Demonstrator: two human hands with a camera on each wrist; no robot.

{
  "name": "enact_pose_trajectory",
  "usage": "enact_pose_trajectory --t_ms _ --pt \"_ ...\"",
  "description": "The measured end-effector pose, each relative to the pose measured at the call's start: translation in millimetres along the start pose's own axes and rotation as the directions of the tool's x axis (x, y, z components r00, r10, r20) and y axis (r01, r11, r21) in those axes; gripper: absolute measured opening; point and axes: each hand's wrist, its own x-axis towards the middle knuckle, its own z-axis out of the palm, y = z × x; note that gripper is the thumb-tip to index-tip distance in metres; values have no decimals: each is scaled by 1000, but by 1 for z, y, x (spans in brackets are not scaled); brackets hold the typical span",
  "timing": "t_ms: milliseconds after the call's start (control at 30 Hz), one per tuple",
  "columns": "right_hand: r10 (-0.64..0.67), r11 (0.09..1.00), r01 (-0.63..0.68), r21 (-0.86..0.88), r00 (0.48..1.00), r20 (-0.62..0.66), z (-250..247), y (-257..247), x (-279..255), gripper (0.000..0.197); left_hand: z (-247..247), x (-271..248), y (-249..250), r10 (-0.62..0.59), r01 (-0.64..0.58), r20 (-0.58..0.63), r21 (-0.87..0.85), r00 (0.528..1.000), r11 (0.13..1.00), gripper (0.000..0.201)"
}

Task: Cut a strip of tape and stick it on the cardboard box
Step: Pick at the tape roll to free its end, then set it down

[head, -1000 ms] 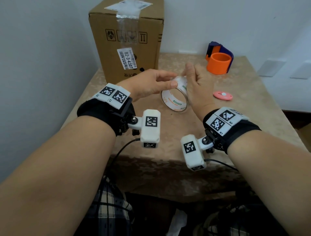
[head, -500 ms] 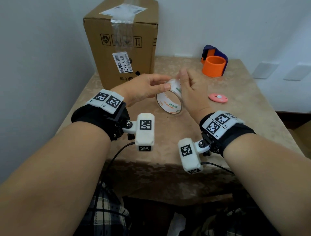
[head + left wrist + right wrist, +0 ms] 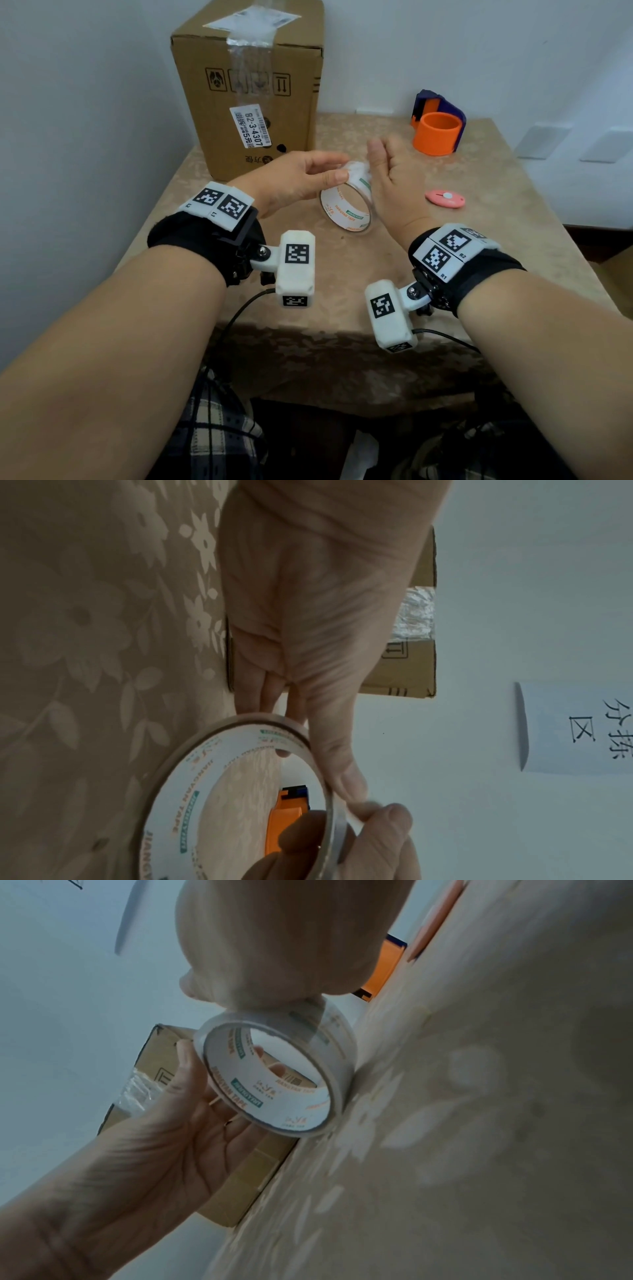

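Note:
A roll of clear tape [image 3: 346, 210] with a white printed core stands on edge on the table. My left hand [image 3: 337, 168] grips it from the left, thumb on the outer rim [image 3: 346, 785] and fingers reaching inside the core [image 3: 274, 1066]. My right hand [image 3: 376, 154] is blurred at the roll's top. In the left wrist view its thumb [image 3: 394, 821] and a finger pinch the roll's band, where a pale bit of tape shows. The cardboard box [image 3: 253, 85] stands upright at the back left, with old clear tape over its top seam.
An orange and purple tape dispenser [image 3: 436, 132] sits at the back right of the floral table [image 3: 342, 281]. A small pink cutter [image 3: 445, 198] lies just right of my right hand. Walls close in on the left and behind.
Both hands stay on the roll. My right hand has shifted slightly up at the roll's top and is now motion-blurred. The roll stays in the same spot.

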Motion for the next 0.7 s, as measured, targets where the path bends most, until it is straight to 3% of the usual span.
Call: enact_pose_trajectory --t_ms 133,333,700 --pt "-19 999 18 49 1000 19 -1 1 1 38 -1 1 0 -9 9 7 -17 1000 1000 47" --pt "-9 999 9 -47 1000 -3 1 -2 2 35 1 1 -1 -7 7 -2 -18 1000 1000 46" --pt "-40 999 41 15 999 -31 1 1 0 36 1 1 0 5 -6 -19 -28 1000 1000 44"
